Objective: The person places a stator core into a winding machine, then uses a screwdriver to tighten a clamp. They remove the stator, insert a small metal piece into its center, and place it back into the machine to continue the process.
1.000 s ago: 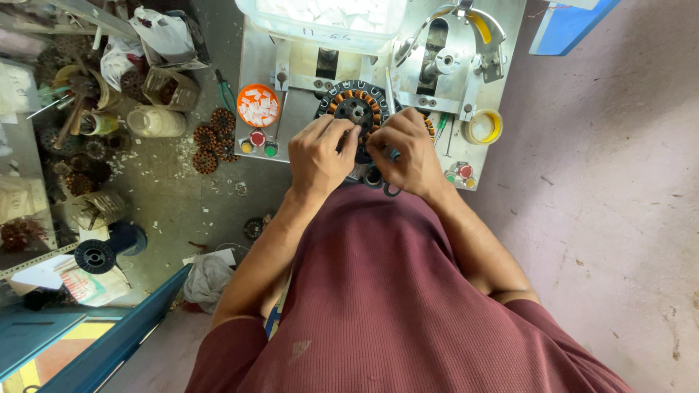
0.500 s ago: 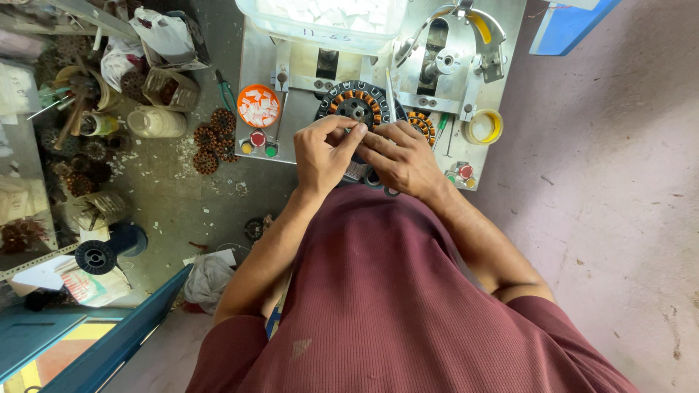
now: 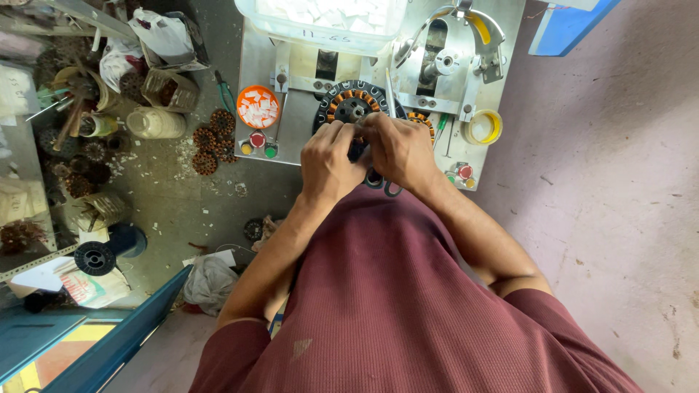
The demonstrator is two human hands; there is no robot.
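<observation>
Both hands meet over the near rim of a round wound stator (image 3: 351, 103), a dark ring of copper coils lying flat near the middle of the metal worktop (image 3: 291, 149). The left hand (image 3: 329, 159) curls its grip closed, fingertips pinching at the ring's near edge; what they pinch is too small to tell. The right hand (image 3: 399, 149) is equally close, fingers bent and pressed against the same edge. The stator lies straight ahead of both. An orange dish (image 3: 258, 107) of white slips sits toward the left edge, a yellow tape roll (image 3: 483, 127) toward the right.

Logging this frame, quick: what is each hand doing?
Left hand: fingers curled at the wound stator; grip cannot be told.
Right hand: same, grip hidden.
</observation>
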